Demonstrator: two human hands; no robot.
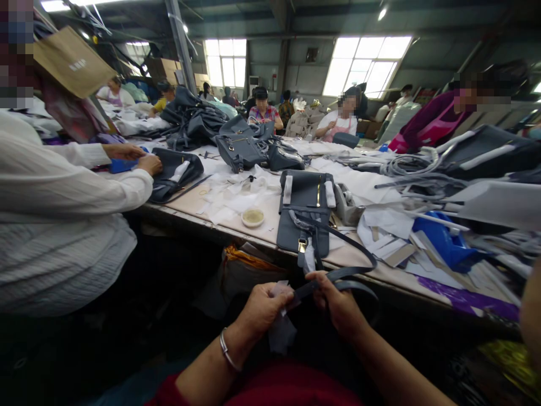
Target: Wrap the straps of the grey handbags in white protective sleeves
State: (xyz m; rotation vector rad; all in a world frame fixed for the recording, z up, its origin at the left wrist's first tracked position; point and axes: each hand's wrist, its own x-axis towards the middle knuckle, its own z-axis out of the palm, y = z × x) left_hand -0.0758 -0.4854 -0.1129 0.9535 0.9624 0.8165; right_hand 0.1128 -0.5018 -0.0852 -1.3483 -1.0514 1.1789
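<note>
A dark strap [355,272] runs from a dark grey bag [306,211] on the table edge down to my two hands. My left hand [264,307] pinches a piece of thin white wrapping [282,332] around the strap's end. Close beside it, my right hand [336,301] has its fingers closed on the strap. The bag lies flat, with a gold zipper, a gold buckle and white wrapping on its straps. A loop of the strap hangs to the right of my right hand.
On the table [190,210] are a small round dish [252,217], a tape dispenser [349,206], paper strips and a blue object [448,242]. More dark bags [243,148] lie behind. A person in white [63,197] works at the left; several others sit across.
</note>
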